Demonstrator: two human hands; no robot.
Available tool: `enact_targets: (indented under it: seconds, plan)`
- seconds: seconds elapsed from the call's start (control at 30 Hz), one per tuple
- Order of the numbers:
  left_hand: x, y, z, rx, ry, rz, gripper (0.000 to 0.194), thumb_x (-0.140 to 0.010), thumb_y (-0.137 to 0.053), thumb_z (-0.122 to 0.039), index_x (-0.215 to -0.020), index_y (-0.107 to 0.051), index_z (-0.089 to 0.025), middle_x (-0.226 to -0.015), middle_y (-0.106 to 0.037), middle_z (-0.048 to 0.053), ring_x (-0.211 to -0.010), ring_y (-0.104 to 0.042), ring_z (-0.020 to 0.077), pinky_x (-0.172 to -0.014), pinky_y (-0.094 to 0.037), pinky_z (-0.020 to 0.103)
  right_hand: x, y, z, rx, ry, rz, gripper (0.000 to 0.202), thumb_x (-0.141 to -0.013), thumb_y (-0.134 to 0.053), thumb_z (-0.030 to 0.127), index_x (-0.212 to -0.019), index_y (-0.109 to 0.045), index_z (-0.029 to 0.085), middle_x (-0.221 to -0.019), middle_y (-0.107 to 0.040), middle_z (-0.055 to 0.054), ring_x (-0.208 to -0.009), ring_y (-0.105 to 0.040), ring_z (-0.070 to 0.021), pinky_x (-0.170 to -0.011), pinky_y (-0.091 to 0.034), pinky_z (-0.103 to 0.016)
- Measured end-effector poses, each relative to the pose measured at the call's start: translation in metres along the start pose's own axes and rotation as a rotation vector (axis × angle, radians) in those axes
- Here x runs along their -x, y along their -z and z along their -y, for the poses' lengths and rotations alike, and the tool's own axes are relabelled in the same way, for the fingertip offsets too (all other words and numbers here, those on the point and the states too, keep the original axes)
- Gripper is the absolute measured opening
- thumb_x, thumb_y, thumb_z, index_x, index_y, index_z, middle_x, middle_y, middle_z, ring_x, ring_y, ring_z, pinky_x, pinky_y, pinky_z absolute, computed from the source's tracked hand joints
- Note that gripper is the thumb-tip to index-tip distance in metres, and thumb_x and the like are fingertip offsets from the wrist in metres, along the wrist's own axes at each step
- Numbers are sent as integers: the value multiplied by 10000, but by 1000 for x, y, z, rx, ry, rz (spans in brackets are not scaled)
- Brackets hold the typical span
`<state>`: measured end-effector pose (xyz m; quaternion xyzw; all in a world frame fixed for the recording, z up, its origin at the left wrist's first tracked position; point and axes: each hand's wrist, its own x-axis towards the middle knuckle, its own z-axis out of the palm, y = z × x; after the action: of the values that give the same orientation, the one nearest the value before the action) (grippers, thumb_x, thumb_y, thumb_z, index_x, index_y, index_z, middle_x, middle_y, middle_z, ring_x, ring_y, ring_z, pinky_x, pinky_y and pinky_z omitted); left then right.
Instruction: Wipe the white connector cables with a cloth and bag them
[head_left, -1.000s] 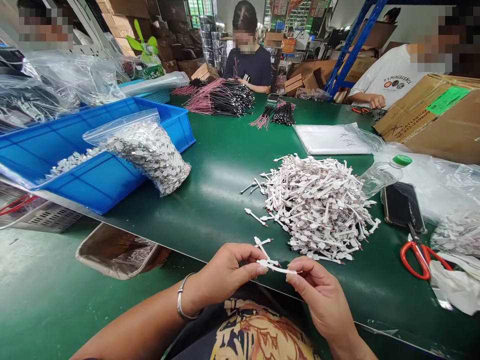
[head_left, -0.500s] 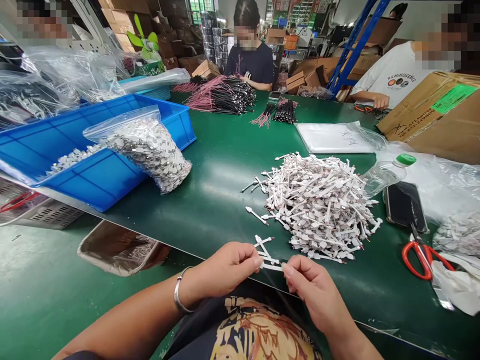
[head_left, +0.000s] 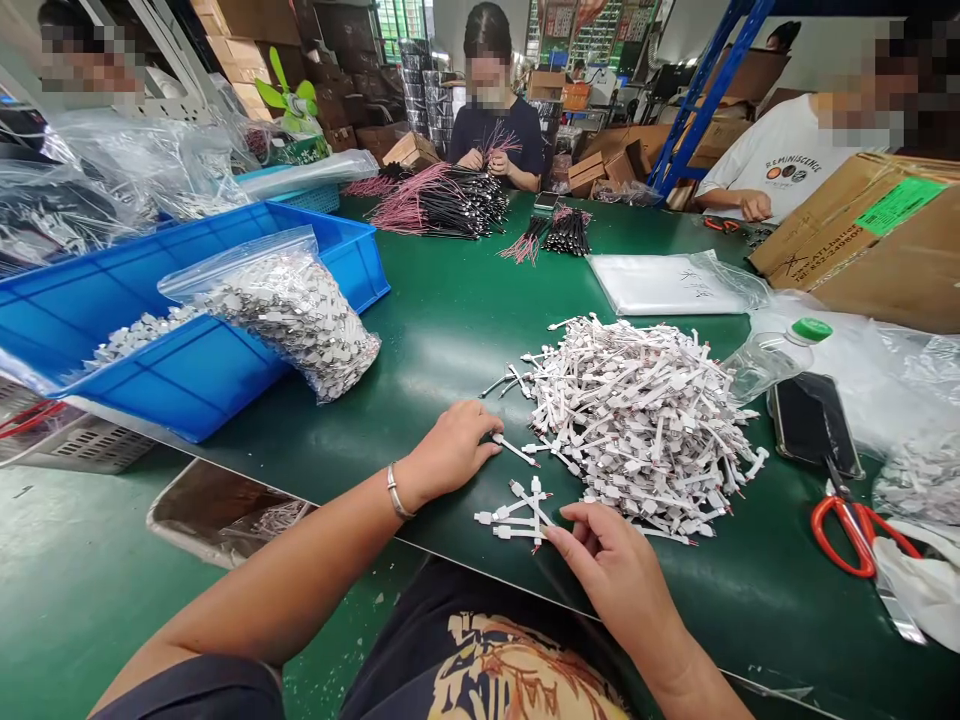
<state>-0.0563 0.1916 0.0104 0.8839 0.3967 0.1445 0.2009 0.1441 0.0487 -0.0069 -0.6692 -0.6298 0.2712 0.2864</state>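
Observation:
My left hand (head_left: 459, 446) reaches over the table with its fingertips closed on the end of a short white cable (head_left: 517, 452) that lies left of the big pile. Close to the table's front edge, my right hand (head_left: 619, 560) has its thumb and forefinger slightly apart. They touch or hover at the end of a crossed white cable (head_left: 531, 502) in a small loose group. Another white cable (head_left: 517, 533) lies in that group, nearer to me. The large pile of short white cables (head_left: 637, 420), some with reddish wire ends, stands beyond my right hand.
A blue bin (head_left: 247, 385) and a zip bag of small white-and-metal parts (head_left: 300, 320) are left. Right are a bottle (head_left: 772, 350), phone (head_left: 814, 420) and red-handled scissors (head_left: 844, 535). Black-and-pink wire bundles (head_left: 450, 200) lie before a co-worker (head_left: 525, 140); another person (head_left: 795, 150) sits right.
My left hand has moved away from the right hand, forward to a separate cable. The cable both hands held is no longer between them; the small group has more cables. The far co-worker's hands have risen.

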Motion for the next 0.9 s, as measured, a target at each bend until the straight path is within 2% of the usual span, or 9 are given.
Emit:
enact_targets:
  seconds: [0.1, 0.2, 0.27, 0.37, 0.5, 0.57, 0.67, 0.8, 0.9]
  plan:
    - [-1, 0, 0, 0, -8, 11, 124, -853, -516, -280, -833, -580, -176, -884, -552, 54, -874, -486, 197, -794, -395, 331, 3, -3, -5, -72, 21, -44, 202, -841, -536, 397, -885, -590, 208, -699, -546, -18, -612, -513, -152, -606, -434, -295]
    - [11, 7, -13, 37, 1, 1, 140, -889, -442, -275, -857, -540, -180, -873, -561, 41, -825, -491, 178, -766, -387, 311, 6, -5, -8, -217, 8, -165, 201, -832, -562, 349, -981, -572, 214, -774, -556, -25, -646, -526, -142, -619, -457, -287]
    - [23, 13, -28, 117, 20, 44, 162, -908, -399, -288, -897, -527, -190, -860, -575, 29, -788, -501, 163, -733, -385, 289, 9, -5, -8, -357, -23, -214, 331, -810, -596, 334, -1118, -524, 234, -891, -576, -46, -703, -552, -147, -616, -479, -279]
    - [39, 18, -53, 269, 35, 143, 182, -911, -389, -307, -914, -537, -201, -859, -598, 17, -775, -515, 147, -708, -384, 260, 13, -2, -5, -610, -64, -117, 494, -800, -611, 321, -1259, -435, 280, -1034, -593, -66, -813, -597, -170, -654, -517, -291]
    - [49, 11, -71, 538, 89, 194, 167, -878, -462, -317, -904, -570, -192, -851, -610, 16, -763, -524, 131, -710, -402, 244, 19, 3, -3, -629, -73, -18, 223, -790, -624, 312, -1005, -643, 257, -889, -674, -46, -805, -633, -195, -739, -512, -322]
    - [51, 4, -73, 744, 144, 208, 168, -839, -533, -319, -929, -570, -182, -837, -602, 12, -754, -525, 123, -707, -420, 240, 22, 5, -3, -598, -110, -19, 154, -771, -642, 329, -890, -680, 238, -802, -688, -40, -713, -633, -189, -660, -510, -300]
    - [54, -6, -74, 986, 223, 208, 202, -795, -598, -295, -948, -562, -167, -802, -577, -1, -731, -508, 106, -695, -424, 231, 25, 8, 1, -644, -190, -38, 182, -739, -668, 366, -859, -685, 230, -718, -689, -26, -635, -624, -176, -566, -491, -266]
    - [56, -9, -76, 1033, 258, 175, 151, -798, -596, -271, -892, -579, -154, -745, -546, -17, -680, -465, 84, -658, -396, 214, 29, 10, 9, -672, -218, -106, 169, -726, -682, 364, -839, -679, 239, -708, -690, -11, -643, -631, -166, -567, -484, -243]
    - [58, -7, -77, 1006, 268, 156, 137, -789, -607, -261, -872, -588, -154, -753, -552, -14, -693, -473, 88, -672, -399, 218, 32, 10, 8, -601, -127, -132, 150, -740, -675, 321, -872, -671, 251, -757, -693, -10, -661, -631, -159, -594, -497, -240]
